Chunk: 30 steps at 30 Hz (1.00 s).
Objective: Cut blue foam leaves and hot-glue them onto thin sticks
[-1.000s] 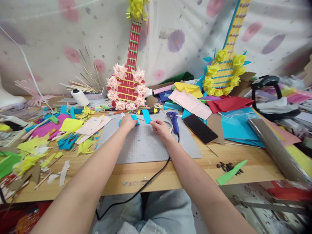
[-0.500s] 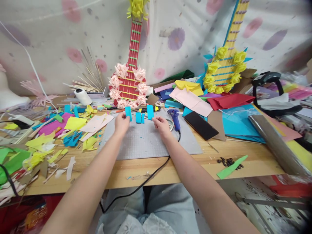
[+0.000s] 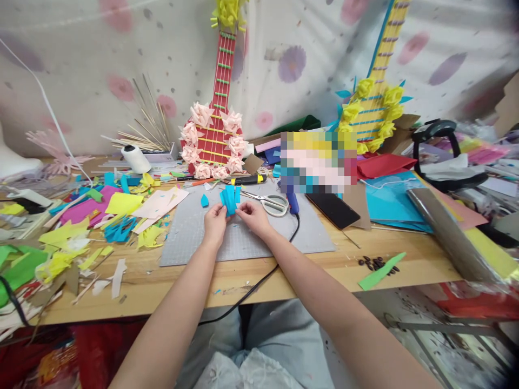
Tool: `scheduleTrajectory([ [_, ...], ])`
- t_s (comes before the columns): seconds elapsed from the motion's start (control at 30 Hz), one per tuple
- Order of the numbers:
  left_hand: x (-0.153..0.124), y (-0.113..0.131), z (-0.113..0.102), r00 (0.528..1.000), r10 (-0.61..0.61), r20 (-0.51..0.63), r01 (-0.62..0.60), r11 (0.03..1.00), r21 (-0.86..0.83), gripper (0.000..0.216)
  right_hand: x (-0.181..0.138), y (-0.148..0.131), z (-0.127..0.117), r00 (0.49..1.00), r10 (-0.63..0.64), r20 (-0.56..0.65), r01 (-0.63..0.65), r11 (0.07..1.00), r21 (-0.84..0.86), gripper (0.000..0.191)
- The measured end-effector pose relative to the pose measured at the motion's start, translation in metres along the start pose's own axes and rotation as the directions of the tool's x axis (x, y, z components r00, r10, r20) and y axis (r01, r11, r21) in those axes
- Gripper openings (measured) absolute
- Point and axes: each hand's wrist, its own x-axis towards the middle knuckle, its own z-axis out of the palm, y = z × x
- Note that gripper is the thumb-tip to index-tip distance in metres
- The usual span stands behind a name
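Both hands meet over the grey cutting mat (image 3: 259, 237) and pinch a bunch of blue paper strips (image 3: 229, 199) between them. My left hand (image 3: 214, 222) grips the strips from the left, fingers closed. From the right, my right hand (image 3: 252, 215) pinches the same bunch. A single small blue scrap (image 3: 205, 200) lies on the mat just left of the hands. Scissors (image 3: 271, 202) with grey handles rest on the mat to the right, beside a blue glue gun (image 3: 292, 202) whose black cord runs off the table's front edge.
A red paper guitar with pink flowers (image 3: 214, 141) and a yellow one (image 3: 371, 111) lean on the back cloth. Coloured paper scraps (image 3: 81, 227) cover the left side. A black phone (image 3: 331, 210), blue sheets (image 3: 393, 202) and a grey roll (image 3: 446, 237) lie on the right.
The hands came together and drew back toward me, gathering the separate blue strips into one bunch. The scissors now show on the mat where the right hand was.
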Motion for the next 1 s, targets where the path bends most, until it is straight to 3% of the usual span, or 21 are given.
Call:
scheduleTrajectory([
  [0.27, -0.0002, -0.0012, -0.0004, 1.000, -0.012, -0.025, 0.010, 0.995, -0.097, 0.021, -0.0042, -0.0014, 0.0064, 1.000, 0.018, -0.013, -0.020, 0.983, -0.181, 0.013],
  [0.47, 0.0009, -0.0051, -0.0017, 0.998, 0.026, 0.056, -0.022, 0.997, -0.072, 0.029, -0.0033, 0.0013, 0.0059, 0.998, -0.003, 0.061, 0.014, 0.984, -0.180, 0.016],
  [0.77, -0.0018, -0.0014, -0.0013, 0.998, 0.005, 0.060, 0.001, 0.996, -0.088, 0.027, -0.0026, -0.0031, 0.0037, 1.000, -0.022, 0.009, 0.023, 0.998, -0.067, 0.019],
  [1.0, 0.0041, -0.0039, -0.0078, 0.996, 0.086, -0.022, -0.086, 0.996, 0.003, 0.029, -0.0011, 0.0025, 0.0083, 0.997, -0.041, 0.072, 0.044, 0.998, -0.033, 0.022],
])
